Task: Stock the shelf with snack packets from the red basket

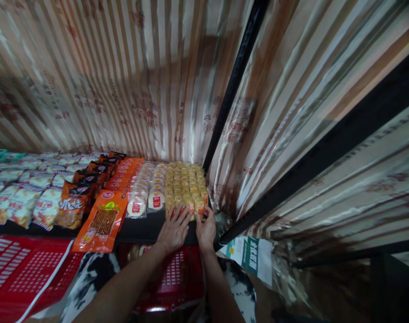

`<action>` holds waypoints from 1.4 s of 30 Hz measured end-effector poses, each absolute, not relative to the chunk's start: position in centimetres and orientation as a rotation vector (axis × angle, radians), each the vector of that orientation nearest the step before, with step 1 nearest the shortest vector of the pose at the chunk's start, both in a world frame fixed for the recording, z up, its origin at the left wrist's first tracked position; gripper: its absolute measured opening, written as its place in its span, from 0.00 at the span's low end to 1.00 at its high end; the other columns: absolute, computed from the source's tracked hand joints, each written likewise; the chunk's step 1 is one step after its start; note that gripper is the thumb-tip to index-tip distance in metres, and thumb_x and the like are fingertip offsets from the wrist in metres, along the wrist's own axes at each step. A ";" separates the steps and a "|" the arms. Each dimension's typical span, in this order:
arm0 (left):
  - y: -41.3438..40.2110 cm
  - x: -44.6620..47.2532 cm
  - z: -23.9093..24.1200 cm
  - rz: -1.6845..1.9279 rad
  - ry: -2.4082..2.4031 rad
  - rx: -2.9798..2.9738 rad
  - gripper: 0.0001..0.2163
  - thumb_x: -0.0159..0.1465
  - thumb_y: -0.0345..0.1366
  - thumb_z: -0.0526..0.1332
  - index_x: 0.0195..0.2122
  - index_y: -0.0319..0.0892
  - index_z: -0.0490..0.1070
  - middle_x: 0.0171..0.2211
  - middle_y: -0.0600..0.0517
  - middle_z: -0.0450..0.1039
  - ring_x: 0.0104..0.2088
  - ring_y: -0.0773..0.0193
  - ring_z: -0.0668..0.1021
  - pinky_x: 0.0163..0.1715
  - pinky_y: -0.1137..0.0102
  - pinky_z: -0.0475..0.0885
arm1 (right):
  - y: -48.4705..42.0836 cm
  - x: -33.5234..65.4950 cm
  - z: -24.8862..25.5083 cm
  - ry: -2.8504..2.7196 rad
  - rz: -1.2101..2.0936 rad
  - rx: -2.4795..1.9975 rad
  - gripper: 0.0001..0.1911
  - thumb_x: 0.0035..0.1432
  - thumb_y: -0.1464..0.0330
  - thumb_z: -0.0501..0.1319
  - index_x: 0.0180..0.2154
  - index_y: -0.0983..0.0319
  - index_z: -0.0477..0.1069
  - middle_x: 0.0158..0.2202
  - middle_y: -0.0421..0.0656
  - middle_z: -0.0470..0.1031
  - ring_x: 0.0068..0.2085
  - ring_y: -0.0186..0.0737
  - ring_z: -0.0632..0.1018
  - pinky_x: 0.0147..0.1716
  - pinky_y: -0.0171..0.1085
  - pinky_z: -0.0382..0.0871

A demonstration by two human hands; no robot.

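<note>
Rows of small yellow wrapped snack packets (184, 181) stand at the right end of a black shelf (137, 228). My left hand (173, 229) lies over the front packets with its fingers stretched out and slightly spread. Beside it, my right hand (206, 228) has its thumb and fingers around the front corner packet (200, 205), which still stands in its row. Just left of the yellow block are rows of white round cakes (156, 200) in clear wrappers. An orange bag of brown stick snacks (101, 220) leans over the shelf's front edge.
Further left stand orange-brown snack bags (71, 204) and white snack bags (20, 204). Red baskets (25, 269) sit below the shelf in front of me. A black post (236, 85) rises at the right corner, and a striped curtain (123, 89) hangs behind.
</note>
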State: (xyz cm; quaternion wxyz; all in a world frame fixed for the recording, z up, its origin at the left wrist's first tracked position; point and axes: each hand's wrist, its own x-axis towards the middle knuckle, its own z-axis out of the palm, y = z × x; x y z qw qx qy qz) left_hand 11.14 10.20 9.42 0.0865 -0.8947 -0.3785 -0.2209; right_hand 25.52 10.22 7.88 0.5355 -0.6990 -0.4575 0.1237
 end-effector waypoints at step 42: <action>10.2 11.2 9.2 -0.634 -1.135 -2.659 0.25 0.64 0.37 0.50 0.63 0.44 0.47 0.65 0.51 0.45 0.64 0.55 0.46 0.61 0.53 0.46 | 9.5 25.6 8.1 -1.220 0.203 -1.678 0.16 0.56 0.63 0.50 0.43 0.64 0.67 0.34 0.46 0.68 0.33 0.39 0.71 0.34 0.39 0.69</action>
